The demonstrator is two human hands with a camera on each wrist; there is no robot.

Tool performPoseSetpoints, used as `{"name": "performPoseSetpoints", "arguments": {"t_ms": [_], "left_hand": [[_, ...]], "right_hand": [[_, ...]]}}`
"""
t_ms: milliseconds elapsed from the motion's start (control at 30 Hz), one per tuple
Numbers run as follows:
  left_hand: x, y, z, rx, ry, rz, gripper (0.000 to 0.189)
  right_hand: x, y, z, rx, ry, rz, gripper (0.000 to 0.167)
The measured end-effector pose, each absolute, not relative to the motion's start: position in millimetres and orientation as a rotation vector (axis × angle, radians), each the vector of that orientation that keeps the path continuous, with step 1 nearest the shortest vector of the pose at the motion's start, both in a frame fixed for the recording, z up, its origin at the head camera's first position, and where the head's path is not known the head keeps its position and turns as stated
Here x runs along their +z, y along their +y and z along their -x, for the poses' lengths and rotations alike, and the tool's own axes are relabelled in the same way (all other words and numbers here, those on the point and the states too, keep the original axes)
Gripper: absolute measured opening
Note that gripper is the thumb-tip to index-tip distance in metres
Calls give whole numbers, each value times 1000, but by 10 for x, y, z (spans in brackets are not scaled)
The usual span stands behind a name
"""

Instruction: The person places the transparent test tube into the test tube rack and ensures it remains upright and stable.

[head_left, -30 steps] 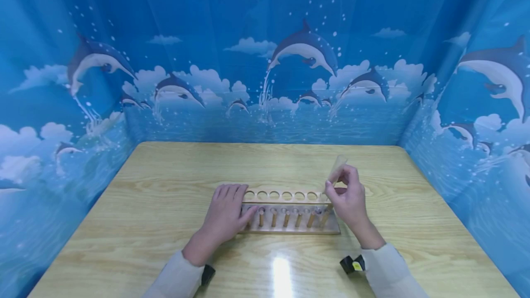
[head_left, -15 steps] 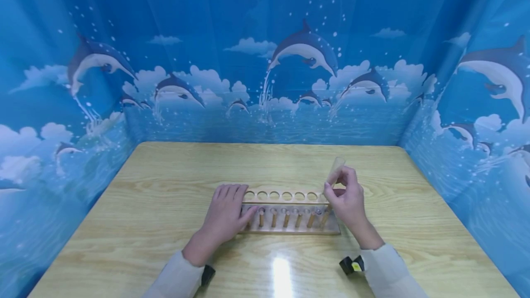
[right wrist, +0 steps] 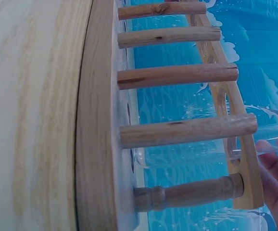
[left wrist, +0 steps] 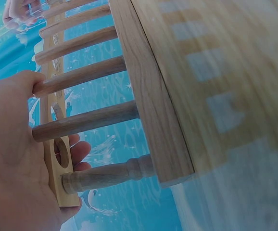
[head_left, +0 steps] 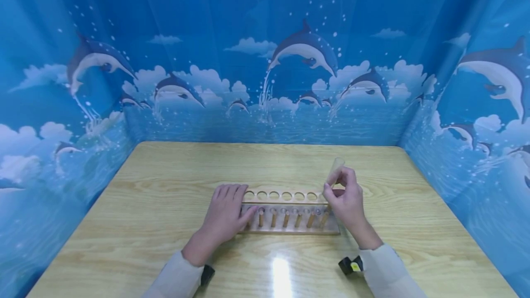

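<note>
A wooden test tube rack (head_left: 290, 231) stands on the table, with a row of holes along its top bar and upright pegs in front. My left hand (head_left: 225, 215) grips its left end. In the left wrist view, the fingers (left wrist: 80, 151) curl behind the top bar (left wrist: 62, 185) and the thumb lies by a peg. My right hand (head_left: 349, 199) pinches a clear test tube (head_left: 337, 164) at the rack's right end. The right wrist view shows the tube (right wrist: 187, 151) passing through the end hole, its rounded bottom near the base (right wrist: 98, 120).
The light wood-grain table (head_left: 186, 164) extends around the rack. A blue dolphin-print curtain (head_left: 232, 26) encloses its back and sides. Black straps (head_left: 351, 266) are at both wrists.
The right hand and the test tube have shifted very slightly down and left. The left hand and the rack have hardly moved.
</note>
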State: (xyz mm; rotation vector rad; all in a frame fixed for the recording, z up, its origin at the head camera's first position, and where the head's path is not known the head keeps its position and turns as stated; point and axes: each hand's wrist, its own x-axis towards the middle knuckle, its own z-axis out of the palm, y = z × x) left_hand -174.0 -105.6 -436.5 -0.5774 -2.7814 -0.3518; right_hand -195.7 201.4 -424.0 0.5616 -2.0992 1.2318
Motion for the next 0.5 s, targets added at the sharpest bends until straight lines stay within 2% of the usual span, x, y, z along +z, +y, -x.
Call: {"name": "performPoseSetpoints", "arguments": {"t_ms": [300,500], "left_hand": [[-4375,-1057,1748,-361,-2778,569,64],[-4384,-1057,1753,-359,-2774,569,64]], "right_hand": [[-3990,1869,1778,1238,-2078,-566,33],[-4212,1971,1920,1251,-2061,-552,34]]}}
